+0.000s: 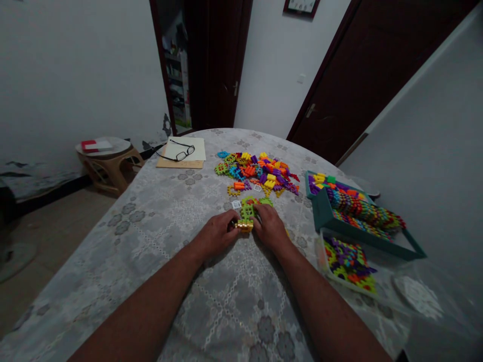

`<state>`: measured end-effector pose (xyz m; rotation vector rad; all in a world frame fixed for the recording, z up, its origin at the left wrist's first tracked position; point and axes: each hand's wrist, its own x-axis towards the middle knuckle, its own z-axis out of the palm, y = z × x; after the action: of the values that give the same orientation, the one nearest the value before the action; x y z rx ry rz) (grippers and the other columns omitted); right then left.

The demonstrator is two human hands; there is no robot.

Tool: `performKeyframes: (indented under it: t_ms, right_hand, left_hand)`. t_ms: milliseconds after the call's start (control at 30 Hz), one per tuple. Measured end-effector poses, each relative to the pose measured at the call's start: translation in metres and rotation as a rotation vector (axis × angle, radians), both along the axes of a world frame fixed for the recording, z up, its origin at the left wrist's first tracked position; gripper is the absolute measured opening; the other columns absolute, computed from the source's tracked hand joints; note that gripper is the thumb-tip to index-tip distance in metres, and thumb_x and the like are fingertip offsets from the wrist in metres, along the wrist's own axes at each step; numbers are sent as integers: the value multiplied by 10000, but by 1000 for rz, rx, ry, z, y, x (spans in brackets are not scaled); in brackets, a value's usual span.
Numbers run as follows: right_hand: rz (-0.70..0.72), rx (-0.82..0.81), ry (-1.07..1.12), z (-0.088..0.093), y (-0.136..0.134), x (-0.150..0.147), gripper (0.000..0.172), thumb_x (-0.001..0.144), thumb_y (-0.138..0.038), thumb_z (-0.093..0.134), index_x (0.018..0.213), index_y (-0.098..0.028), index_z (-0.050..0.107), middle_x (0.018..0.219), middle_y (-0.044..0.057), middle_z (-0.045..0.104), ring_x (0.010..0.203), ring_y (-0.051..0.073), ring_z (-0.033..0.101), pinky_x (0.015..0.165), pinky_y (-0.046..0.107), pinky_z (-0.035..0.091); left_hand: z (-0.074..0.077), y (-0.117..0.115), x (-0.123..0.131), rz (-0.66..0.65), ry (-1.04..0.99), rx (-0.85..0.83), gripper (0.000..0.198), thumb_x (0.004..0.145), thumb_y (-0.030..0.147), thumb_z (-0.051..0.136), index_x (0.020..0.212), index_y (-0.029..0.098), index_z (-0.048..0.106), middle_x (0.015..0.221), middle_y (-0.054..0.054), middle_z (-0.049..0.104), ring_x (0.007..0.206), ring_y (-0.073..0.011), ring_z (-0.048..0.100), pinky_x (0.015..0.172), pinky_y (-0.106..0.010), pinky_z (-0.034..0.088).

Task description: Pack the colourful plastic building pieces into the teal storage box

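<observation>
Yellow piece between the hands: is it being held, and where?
The left hand holds the yellow piece by its left end, the right hand seemingly by its right end.

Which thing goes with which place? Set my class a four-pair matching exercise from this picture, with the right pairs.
1. Eyeglasses
2. Green-and-yellow block piece
3. Pile of colourful blocks
4. Red-and-white item

A. Held by the left hand and right hand
B. On the stool
C. On the tablecloth, beyond the hands
D. On a pale sheet

Pairs: 1-D; 2-A; 3-C; 4-B
</observation>
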<state>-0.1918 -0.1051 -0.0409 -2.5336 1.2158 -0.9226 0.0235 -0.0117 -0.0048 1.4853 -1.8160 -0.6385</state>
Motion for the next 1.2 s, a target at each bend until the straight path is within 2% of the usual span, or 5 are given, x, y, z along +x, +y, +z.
performKeyframes:
  t_ms: [233, 533, 767, 967, 1200]
  right_hand:
    - [-9, 161, -190, 7, 0, 1, 450, 892, -205, 665, 1340, -205, 707, 1222, 120, 736, 1083, 262, 698, 1017, 420, 567]
    - [56, 424, -442, 16, 11, -9, 184, 922, -365, 657, 1018, -230, 739, 945, 17, 760, 864, 206, 694, 806, 318, 549]
    - [162, 365, -303, 27, 27, -1, 117, 927, -296, 608, 948, -230, 702, 842, -10, 705, 777, 181, 645, 741, 285, 492]
    - [206, 309, -163, 35, 33, 3, 102, 925, -237, 594, 943, -229, 694, 832, -8, 698, 753, 176, 627, 734, 285, 463]
    - [250, 282, -144, 32, 30, -1, 129, 918, -200, 602, 963, -232, 718, 855, -2, 723, 783, 184, 665, 769, 289, 512]
  left_hand:
    - [-1, -1, 1, -10, 30, 7, 108, 916, 212, 662, 1022, 227, 668, 843, 17, 691, 747, -172, 614, 744, -294, 444]
    - [4, 1, 4, 10, 21, 10, 157, 896, 192, 663, 1044, 235, 694, 886, -8, 733, 788, -190, 640, 774, -308, 463]
    - [0, 0, 16, 73, 47, 41, 215, 887, 168, 666, 1084, 247, 697, 889, -10, 764, 787, -192, 674, 763, -304, 478]
    - [-8, -3, 18, 112, 41, -4, 487, 881, 151, 681, 1357, 252, 692, 1143, -76, 806, 897, -220, 738, 854, -349, 545]
    - [-6, -4, 18, 22, 71, -46, 464, 852, 95, 667, 1271, 262, 779, 1207, -74, 808, 1062, -250, 749, 1018, -408, 565]
